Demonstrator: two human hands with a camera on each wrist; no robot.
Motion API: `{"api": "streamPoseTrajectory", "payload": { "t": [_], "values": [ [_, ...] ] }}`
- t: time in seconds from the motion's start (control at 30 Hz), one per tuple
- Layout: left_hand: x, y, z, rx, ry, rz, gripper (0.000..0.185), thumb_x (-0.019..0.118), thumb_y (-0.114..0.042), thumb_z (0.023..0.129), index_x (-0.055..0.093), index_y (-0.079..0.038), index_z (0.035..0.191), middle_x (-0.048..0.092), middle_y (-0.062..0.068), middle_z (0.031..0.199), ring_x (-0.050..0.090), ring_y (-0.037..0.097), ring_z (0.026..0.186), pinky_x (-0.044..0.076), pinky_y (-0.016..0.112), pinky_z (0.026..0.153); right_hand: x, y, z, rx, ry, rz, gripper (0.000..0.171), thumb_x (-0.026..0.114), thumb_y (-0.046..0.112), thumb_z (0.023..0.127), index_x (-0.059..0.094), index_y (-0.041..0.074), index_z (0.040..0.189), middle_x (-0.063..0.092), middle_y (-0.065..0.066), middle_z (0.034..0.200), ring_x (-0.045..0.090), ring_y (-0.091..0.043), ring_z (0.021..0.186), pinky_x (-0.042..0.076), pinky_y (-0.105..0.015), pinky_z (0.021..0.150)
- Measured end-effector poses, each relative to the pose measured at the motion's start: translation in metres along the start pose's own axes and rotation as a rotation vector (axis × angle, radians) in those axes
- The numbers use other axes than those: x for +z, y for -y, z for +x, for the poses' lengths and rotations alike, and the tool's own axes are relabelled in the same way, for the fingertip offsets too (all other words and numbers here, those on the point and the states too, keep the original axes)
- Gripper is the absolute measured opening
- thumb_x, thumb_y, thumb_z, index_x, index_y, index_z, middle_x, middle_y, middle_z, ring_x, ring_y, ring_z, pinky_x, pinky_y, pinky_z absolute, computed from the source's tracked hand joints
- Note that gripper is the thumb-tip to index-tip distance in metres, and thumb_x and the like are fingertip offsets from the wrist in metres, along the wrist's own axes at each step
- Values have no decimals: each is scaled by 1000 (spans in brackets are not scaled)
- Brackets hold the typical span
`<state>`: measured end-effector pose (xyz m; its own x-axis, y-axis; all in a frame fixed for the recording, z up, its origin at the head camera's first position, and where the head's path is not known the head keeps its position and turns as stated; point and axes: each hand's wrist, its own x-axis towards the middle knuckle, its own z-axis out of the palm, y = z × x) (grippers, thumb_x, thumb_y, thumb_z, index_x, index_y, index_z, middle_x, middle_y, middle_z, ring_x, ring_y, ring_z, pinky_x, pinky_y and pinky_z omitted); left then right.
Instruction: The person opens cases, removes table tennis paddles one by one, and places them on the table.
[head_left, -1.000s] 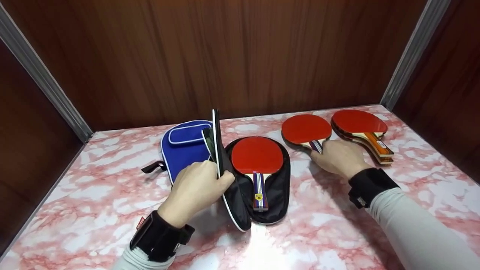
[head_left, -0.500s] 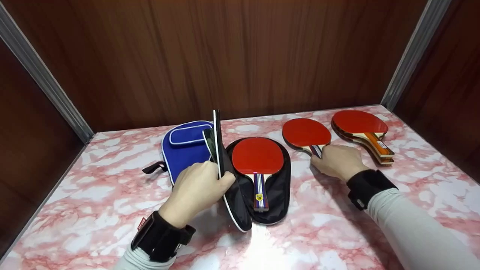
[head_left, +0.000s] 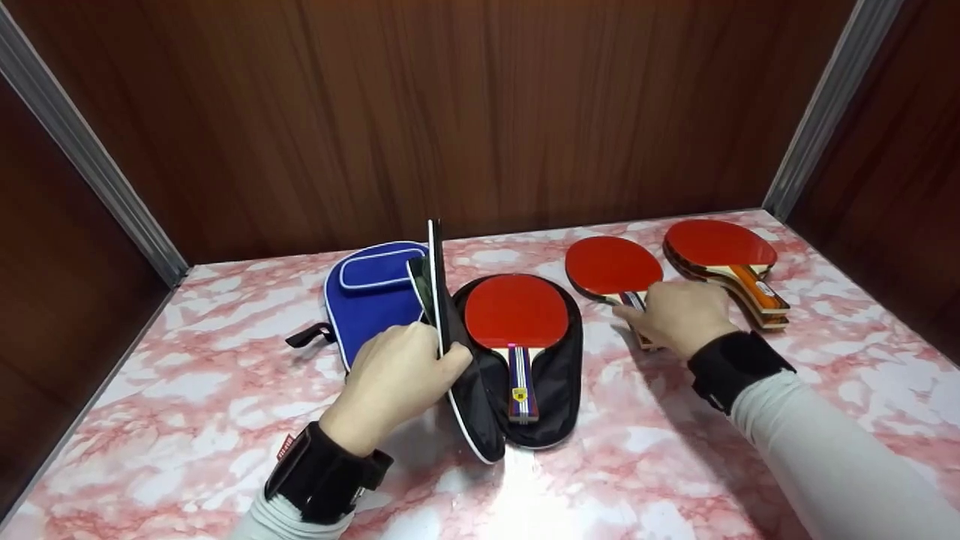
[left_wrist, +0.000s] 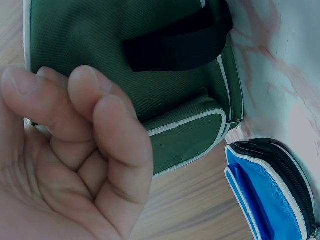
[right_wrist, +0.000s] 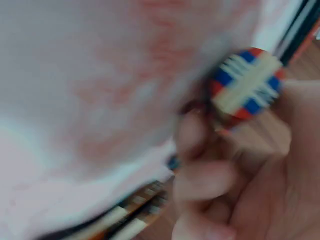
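My left hand (head_left: 397, 375) grips the raised flap (head_left: 474, 401) of an open paddle case, black inside with white piping. In the left wrist view, its green outside (left_wrist: 90, 35) shows a black strap (left_wrist: 172, 52) and a pocket. A red table tennis paddle (head_left: 516, 311) lies inside the case's black lower half (head_left: 562, 405). To the right, my right hand (head_left: 686, 315) holds the striped handle of a second red paddle (head_left: 613, 266), thumb at its left. The right wrist view is blurred, with the handle's butt (right_wrist: 247, 82) between thumb and curled fingers.
A blue case (head_left: 375, 315) with white piping lies behind the raised flap, a black strap (head_left: 309, 334) at its left. Two stacked paddles (head_left: 718, 244) with orange handles lie at the far right. Dark wood panels (head_left: 480, 112) enclose the marbled table (head_left: 187, 420).
The second paddle has come down slightly onto its spot. My right thumb has shifted left, and the handle's end now shows beneath it. My left hand and the flap have stayed put.
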<state>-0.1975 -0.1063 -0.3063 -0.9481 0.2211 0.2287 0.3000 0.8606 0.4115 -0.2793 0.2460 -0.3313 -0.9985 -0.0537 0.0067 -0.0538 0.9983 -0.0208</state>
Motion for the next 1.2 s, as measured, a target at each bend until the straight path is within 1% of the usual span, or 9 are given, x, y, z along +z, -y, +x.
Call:
{"api": "streamPoseTrajectory", "payload": {
  "t": [0.1, 0.13, 0.2, 0.33, 0.43, 0.57, 0.7, 0.97, 1.2],
  "values": [
    [-1, 0, 0, 4, 0, 2, 45, 61, -30, 96, 50, -18, 54, 45, -5, 53, 53, 23, 53, 35, 40, 53, -7, 21, -17, -61, -220, 11, 59, 69, 55, 105, 68, 5, 73, 64, -15, 70, 68, -45, 74, 52, -60, 63],
    [-1, 0, 0, 5, -2, 3, 45, 61, -30, 96, 50, -18, 54, 45, -5, 53, 53, 23, 53, 35, 40, 53, -8, 30, -23, -95, -269, 34, 56, 71, 53, 105, 69, 5, 75, 64, -14, 69, 69, -44, 73, 52, -59, 62],
    [-2, 0, 1, 8, -7, 5, 45, 62, -30, 96, 50, -18, 54, 44, -5, 53, 53, 24, 53, 35, 40, 53, -11, 51, -36, -169, -298, 105, 50, 73, 50, 105, 69, 6, 80, 64, -10, 69, 68, -39, 70, 52, -55, 61],
    [-1, 1, 1, 10, -14, 3, 45, 62, -31, 95, 49, -18, 54, 43, -6, 53, 53, 24, 53, 35, 40, 53, -8, 94, -53, -277, -189, 178, 53, 72, 57, 104, 65, 14, 73, 58, 0, 62, 62, -25, 60, 50, -47, 59],
    [1, 2, 0, 9, -8, -1, 45, 62, -31, 95, 50, -19, 54, 43, -7, 53, 53, 22, 53, 35, 40, 53, 0, 117, -56, -297, -88, 147, 61, 69, 65, 102, 61, 17, 65, 56, 1, 58, 59, -22, 58, 51, -46, 60],
    [3, 3, -1, 8, 0, -8, 45, 63, -31, 96, 51, -19, 54, 43, -8, 54, 53, 21, 53, 36, 40, 53, 10, 133, -54, -298, -59, 83, 65, 72, 69, 98, 62, 16, 61, 56, -1, 56, 63, -26, 61, 53, -48, 60],
    [3, 2, 0, 13, -1, -10, 45, 62, -31, 96, 51, -18, 54, 42, -8, 54, 53, 22, 53, 36, 40, 53, 14, 139, -52, -286, -70, 34, 64, 73, 68, 97, 65, 13, 64, 59, -4, 58, 69, -31, 68, 55, -50, 60],
    [4, 1, 2, 19, 0, 4, 46, 63, -32, 95, 49, -17, 53, 41, -7, 52, 52, 24, 51, 34, 40, 51, 12, 133, -46, -216, 38, -28, 55, 74, 56, 100, 69, 9, 71, 68, -8, 71, 72, -35, 77, 58, -54, 69],
    [5, -1, -1, 14, -3, 24, 48, 62, -33, 95, 49, -16, 53, 43, -4, 52, 52, 24, 50, 33, 40, 51, 13, 118, -44, -208, 25, 5, 54, 76, 48, 99, 64, 13, 60, 59, -3, 60, 64, -27, 66, 55, -50, 65]
  ]
}}
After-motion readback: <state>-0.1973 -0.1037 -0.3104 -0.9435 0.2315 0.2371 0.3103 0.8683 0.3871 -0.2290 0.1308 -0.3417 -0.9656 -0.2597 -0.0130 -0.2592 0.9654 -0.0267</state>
